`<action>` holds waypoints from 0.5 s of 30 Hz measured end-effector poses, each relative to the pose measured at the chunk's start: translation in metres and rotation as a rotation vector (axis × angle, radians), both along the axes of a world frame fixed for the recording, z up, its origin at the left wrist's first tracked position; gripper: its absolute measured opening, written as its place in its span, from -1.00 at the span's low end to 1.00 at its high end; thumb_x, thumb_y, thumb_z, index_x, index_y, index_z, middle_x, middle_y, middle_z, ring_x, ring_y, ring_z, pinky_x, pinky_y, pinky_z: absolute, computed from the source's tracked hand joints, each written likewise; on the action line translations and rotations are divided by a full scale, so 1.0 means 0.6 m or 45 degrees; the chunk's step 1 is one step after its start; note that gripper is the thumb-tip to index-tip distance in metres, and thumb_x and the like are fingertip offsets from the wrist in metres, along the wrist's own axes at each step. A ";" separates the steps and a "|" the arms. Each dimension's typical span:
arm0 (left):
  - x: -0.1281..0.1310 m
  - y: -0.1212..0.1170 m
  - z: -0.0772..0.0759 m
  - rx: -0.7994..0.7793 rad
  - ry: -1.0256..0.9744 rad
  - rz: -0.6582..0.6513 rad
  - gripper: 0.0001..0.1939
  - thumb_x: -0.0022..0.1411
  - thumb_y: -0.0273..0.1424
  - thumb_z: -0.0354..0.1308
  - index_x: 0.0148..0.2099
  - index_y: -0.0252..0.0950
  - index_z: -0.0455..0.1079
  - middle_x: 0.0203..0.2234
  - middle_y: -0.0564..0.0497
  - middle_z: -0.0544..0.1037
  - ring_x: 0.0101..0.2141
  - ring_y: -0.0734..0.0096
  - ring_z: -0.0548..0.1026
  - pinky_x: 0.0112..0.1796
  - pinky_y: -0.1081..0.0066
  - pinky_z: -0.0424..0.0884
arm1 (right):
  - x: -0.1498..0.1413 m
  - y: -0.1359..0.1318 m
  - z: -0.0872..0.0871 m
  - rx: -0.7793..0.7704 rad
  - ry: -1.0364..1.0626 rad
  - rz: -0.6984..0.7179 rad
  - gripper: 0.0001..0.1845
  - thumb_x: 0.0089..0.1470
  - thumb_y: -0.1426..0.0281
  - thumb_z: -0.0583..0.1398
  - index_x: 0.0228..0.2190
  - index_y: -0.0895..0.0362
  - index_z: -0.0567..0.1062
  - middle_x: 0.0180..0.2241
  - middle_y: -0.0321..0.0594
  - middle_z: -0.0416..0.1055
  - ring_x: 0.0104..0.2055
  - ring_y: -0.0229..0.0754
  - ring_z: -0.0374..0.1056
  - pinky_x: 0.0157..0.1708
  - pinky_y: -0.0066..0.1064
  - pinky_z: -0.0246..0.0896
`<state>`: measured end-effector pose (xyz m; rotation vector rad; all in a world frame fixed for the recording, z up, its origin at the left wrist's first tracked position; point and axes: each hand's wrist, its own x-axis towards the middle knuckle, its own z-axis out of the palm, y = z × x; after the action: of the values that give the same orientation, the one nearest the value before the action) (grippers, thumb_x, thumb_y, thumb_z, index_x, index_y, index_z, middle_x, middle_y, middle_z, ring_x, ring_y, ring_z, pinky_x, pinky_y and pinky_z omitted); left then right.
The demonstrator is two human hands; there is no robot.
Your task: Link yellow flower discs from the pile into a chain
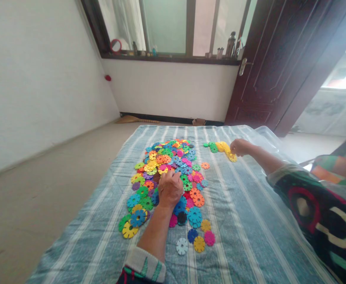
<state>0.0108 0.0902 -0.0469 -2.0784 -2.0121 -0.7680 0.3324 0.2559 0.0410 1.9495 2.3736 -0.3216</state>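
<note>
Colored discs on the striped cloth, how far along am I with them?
Looks early. Set apart: a short row of green discs and yellow discs, apparently done. In progress: your right hand is at the yellow end, your left hand on the mixed pile; whether either grips a disc isn't clear. Left: that far larger pile, with yellow and green discs among its many colors.

One pile (187, 184), its overlapping discs (163, 159) uncountable; at its near end, one white disc (182, 250), one navy disc (192, 239), one pink disc (210, 241) and two mustard discs (199, 248).
</note>
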 end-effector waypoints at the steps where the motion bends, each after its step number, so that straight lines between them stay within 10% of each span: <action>1: -0.001 0.001 -0.001 0.006 0.001 -0.007 -0.68 0.27 -0.43 -0.04 -0.08 -0.23 0.53 -0.27 -0.09 0.52 -0.20 0.22 0.39 -0.14 0.27 0.30 | 0.015 -0.001 -0.007 -0.014 -0.011 -0.009 -0.87 -0.02 0.53 0.19 -0.43 0.21 0.57 -0.65 -0.29 0.44 -0.63 -0.34 0.35 -0.54 -0.56 0.20; 15: -0.003 0.003 -0.001 0.013 -0.013 -0.023 -0.66 0.26 -0.43 -0.05 -0.07 -0.24 0.53 -0.27 -0.08 0.53 -0.18 0.23 0.41 -0.12 0.28 0.30 | 0.034 0.015 -0.056 -0.023 -0.027 -0.086 -0.85 -0.04 0.49 0.26 -0.33 0.17 0.57 -0.55 -0.27 0.50 -0.60 -0.33 0.39 -0.51 -0.54 0.21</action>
<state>0.0092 0.0918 -0.0472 -2.0940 -1.9937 -0.7917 0.3526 0.2651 0.0071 2.0186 2.2876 -0.3229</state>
